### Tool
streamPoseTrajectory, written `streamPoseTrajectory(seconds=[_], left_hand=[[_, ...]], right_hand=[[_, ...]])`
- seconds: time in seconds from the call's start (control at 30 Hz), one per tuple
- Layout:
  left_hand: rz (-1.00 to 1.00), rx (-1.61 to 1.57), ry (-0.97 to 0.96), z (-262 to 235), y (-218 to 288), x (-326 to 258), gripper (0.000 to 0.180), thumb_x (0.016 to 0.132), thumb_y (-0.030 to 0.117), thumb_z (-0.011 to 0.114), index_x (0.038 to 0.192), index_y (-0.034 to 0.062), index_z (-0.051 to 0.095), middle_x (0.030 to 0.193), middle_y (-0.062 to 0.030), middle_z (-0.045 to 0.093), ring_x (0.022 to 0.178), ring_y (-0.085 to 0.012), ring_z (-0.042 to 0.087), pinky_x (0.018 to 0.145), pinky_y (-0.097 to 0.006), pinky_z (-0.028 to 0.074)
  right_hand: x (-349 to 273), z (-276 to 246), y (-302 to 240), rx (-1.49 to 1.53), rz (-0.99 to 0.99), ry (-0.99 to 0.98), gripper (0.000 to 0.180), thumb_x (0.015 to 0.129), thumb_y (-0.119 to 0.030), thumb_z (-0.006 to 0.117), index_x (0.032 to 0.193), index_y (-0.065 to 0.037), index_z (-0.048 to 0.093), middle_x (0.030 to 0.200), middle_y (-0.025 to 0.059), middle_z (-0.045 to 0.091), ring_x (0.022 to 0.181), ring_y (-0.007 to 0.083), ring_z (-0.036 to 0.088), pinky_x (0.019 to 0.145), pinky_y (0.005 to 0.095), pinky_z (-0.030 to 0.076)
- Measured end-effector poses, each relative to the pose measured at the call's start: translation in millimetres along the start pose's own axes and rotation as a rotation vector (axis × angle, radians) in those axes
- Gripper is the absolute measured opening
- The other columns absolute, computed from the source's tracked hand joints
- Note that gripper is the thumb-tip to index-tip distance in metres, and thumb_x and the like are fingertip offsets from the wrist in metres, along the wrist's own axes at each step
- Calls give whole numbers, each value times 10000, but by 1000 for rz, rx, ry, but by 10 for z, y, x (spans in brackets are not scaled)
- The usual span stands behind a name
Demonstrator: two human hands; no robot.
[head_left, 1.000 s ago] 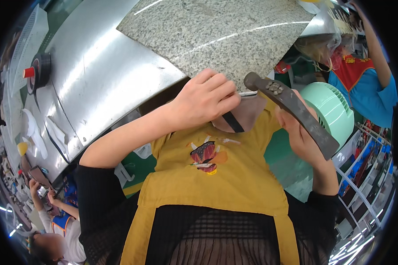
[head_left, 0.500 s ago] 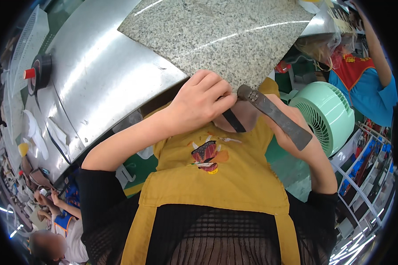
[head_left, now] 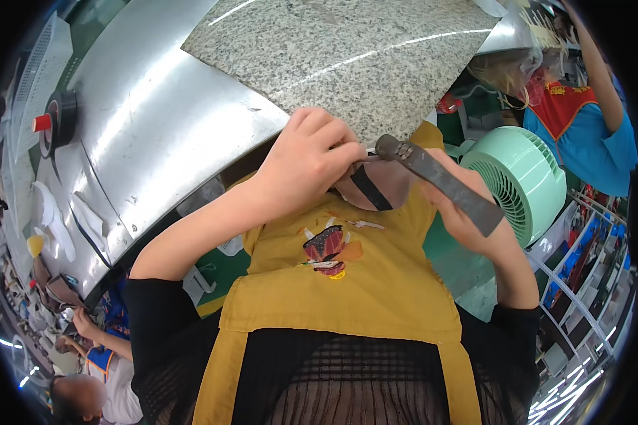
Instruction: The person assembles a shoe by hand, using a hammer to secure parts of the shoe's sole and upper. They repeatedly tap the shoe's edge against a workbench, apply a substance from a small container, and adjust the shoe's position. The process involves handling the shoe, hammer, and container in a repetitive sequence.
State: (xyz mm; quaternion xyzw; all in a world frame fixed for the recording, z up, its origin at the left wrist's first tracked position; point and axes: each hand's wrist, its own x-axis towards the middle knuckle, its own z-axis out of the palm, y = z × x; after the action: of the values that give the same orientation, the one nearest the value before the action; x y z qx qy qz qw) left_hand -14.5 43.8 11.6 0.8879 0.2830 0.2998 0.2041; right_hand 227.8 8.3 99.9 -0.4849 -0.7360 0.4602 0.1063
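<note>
At the granite slab's near edge, the left hand stays clenched on a tan piece; the right hand's gripped dark hammer has swung closer.

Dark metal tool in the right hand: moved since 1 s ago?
Yes. The dark metal tool has swung left, off the front of the green fan, so its head now sits at the left hand.

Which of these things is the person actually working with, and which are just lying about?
In use:
left hand gripping a pinkish piece with a black strap
right hand holding a flat dark metal tool

Lying about:
green fan
black tape roll
granite slab
metal bench
</note>
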Motion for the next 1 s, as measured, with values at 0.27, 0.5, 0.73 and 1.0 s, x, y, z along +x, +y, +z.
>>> streamPoseTrajectory(seconds=[0.27, 0.5, 0.73, 1.0], left_hand=[[166, 86, -4, 10, -62, -28, 322, 665, 99, 639, 985, 101, 608, 912, -22, 540, 844, -230, 513, 761, -379, 436], [143, 67, 3, 7, -75, -15, 287, 678, 113, 667, 960, 109, 612, 914, -9, 547, 869, -230, 511, 822, -387, 415], [71, 26, 24, 9, -114, -43, 224, 691, 128, 712, 894, 119, 618, 871, 1, 554, 876, -217, 515, 844, -377, 407], [179, 97, 31, -3, -105, -29, 215, 692, 142, 684, 891, 110, 610, 879, -1, 552, 872, -224, 518, 828, -371, 435]], right_hand=[[52, 66, -58, 112, 16, 56, 137, 952, -72, 442, 1041, 20, 491, 724, 56, 452, 638, 136, 412, 640, 287, 403], [81, 110, -64, -36, -128, 116, 289, 843, 3, 485, 1131, 5, 499, 827, 162, 563, 702, 354, 565, 694, 363, 468], [88, 78, -93, -2, -14, 8, 339, 845, -49, 542, 1176, -23, 476, 941, 180, 603, 851, 408, 603, 682, 399, 488], [86, 156, -76, -65, -112, 79, 277, 886, -54, 507, 1158, -8, 487, 823, 120, 554, 675, 282, 531, 615, 331, 440]])
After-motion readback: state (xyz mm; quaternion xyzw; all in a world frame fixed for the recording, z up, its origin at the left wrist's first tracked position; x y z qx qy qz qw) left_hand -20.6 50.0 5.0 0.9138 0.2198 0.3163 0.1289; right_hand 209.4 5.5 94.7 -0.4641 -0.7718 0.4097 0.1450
